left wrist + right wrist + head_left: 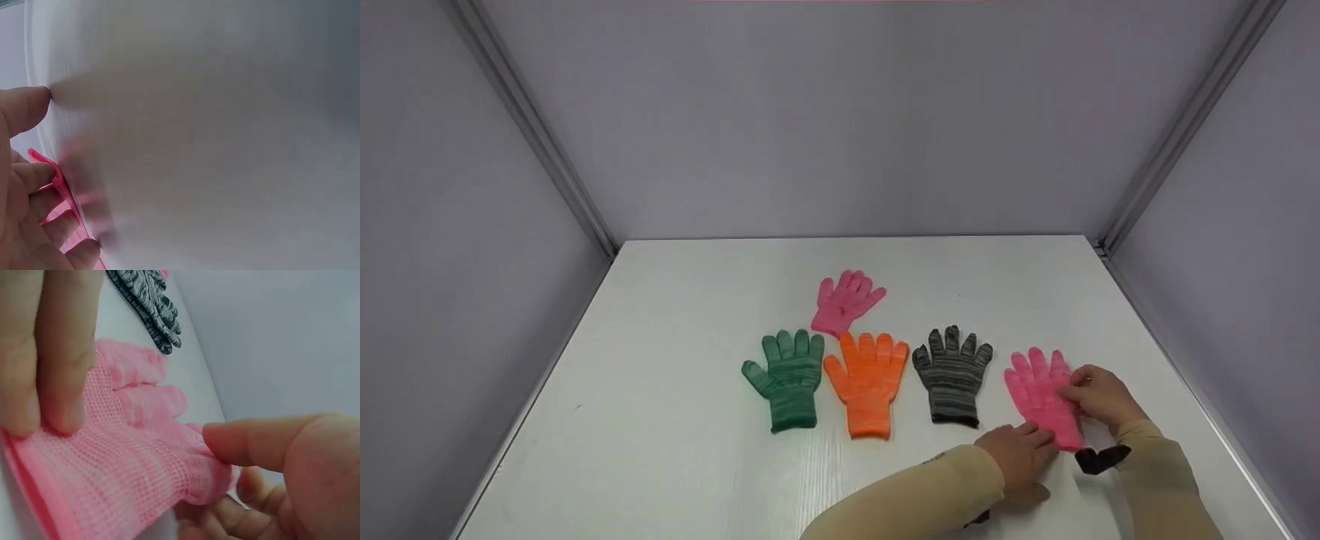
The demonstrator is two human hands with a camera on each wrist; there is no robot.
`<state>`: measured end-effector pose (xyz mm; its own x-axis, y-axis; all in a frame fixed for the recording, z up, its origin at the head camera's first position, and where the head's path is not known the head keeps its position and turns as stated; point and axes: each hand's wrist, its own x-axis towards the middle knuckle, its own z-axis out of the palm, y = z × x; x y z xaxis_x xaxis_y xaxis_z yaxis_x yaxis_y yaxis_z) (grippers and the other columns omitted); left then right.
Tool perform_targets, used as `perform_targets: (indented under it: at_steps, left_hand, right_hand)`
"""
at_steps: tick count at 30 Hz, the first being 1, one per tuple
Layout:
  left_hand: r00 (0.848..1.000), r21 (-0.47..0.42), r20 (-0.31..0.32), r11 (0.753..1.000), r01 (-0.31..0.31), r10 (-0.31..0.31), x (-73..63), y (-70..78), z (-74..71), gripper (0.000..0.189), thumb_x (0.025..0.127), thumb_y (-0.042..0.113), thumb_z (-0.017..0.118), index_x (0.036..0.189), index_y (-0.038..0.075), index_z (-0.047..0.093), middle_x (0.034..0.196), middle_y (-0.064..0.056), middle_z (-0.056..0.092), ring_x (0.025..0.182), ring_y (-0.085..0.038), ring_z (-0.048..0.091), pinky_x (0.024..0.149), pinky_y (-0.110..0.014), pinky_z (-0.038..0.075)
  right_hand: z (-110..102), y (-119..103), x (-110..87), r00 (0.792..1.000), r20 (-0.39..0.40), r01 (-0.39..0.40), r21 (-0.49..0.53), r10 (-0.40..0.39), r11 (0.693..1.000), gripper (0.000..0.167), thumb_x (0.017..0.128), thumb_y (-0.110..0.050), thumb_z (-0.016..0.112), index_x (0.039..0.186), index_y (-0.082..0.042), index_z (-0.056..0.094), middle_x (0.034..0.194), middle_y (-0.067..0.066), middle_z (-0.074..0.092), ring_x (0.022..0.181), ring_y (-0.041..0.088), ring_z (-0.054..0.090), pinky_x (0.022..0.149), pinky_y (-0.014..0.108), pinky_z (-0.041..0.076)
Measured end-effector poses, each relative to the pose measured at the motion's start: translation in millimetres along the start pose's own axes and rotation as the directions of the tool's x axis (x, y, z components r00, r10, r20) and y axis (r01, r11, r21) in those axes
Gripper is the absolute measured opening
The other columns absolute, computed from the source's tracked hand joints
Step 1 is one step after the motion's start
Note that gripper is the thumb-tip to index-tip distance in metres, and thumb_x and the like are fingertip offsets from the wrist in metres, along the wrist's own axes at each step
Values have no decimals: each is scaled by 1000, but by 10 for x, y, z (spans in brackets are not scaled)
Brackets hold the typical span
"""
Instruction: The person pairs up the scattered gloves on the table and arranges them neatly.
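Observation:
A bright pink knit glove lies on the right side of the table, fingers pointing away. My right hand pinches its right edge, with the thumb on top and other fingers underneath in the right wrist view. My left hand presses the cuff end with extended fingers. In the left wrist view, these fingers touch the pink cuff against the tabletop. To the left lie a grey-and-black striped glove, an orange glove and a green glove, roughly in a row.
Another pink glove lies tilted behind the orange one, near its fingertips. The white table is bounded by a grey back wall and side walls. A dark strap end hangs by my right wrist.

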<state>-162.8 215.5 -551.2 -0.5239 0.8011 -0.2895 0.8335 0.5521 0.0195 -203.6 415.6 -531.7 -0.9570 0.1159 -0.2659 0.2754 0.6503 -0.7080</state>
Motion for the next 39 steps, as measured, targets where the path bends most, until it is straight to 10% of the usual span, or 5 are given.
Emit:
perform_targets:
  at_steps: [18,27,39]
  left_hand:
    - [997,7,12,997,76,-76,18,-16,-25,82,87,74,38,153,33,15,156,16,14,143,-7,11,114,-30,18]
    - [996,-15,15,996,83,-83,-5,-94,-80,80,87,72,41,153,33,16,155,16,17,143,-7,11,114,-31,19]
    - [998,12,6,997,70,-70,-5,-114,-54,80,88,72,40,153,34,14,156,18,12,144,-6,10,114,-32,18]
  right_hand:
    - [90,-34,50,982,-116,109,-311,-151,944,22,87,-19,67,97,0,63,97,19,58,86,31,51,73,44,45]
    - [114,-110,-44,992,51,122,-337,-112,934,26,86,-12,66,107,3,62,91,10,60,83,26,54,75,42,49]
    - [107,-67,-10,994,79,103,-327,-81,939,26,86,-13,66,106,2,60,92,10,59,84,26,53,75,42,48]
